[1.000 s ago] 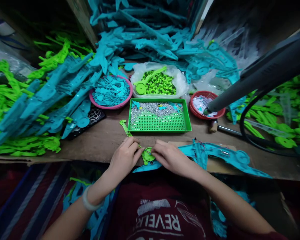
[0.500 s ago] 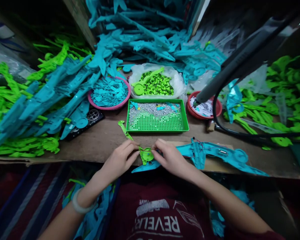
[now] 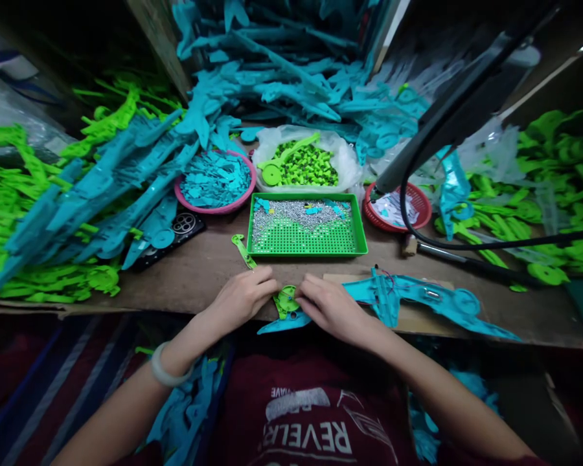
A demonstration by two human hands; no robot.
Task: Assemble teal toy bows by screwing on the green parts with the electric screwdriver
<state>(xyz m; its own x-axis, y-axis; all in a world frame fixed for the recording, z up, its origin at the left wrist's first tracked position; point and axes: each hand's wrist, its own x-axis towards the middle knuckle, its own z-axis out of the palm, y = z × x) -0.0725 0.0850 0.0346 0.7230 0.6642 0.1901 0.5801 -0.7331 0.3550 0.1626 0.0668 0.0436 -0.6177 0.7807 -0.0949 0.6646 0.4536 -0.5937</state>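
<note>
On the front of the bench lies a long blue plastic shell with thin wires and a small metal piece inside it. A green plastic piece with a round disc sits on its left end, and a thin green arm sticks out beyond my fingers. My left hand is closed in a pinch at the left edge of the green piece. From the right, my right hand has its fingers curled together against the disc's edge and covers part of the blue shell. Whatever the fingertips hold is hidden.
Behind my hands stands a green tray of small metal screws. Around it are a pink basket of blue pieces, a bag of green pieces and a red basket. A dark power screwdriver hangs at right; a phone lies left.
A thin red wire stretched between my hands over the green disc no longer shows there. My left fingers have shifted slightly and closed further; the hanging screwdriver has swung a little.
</note>
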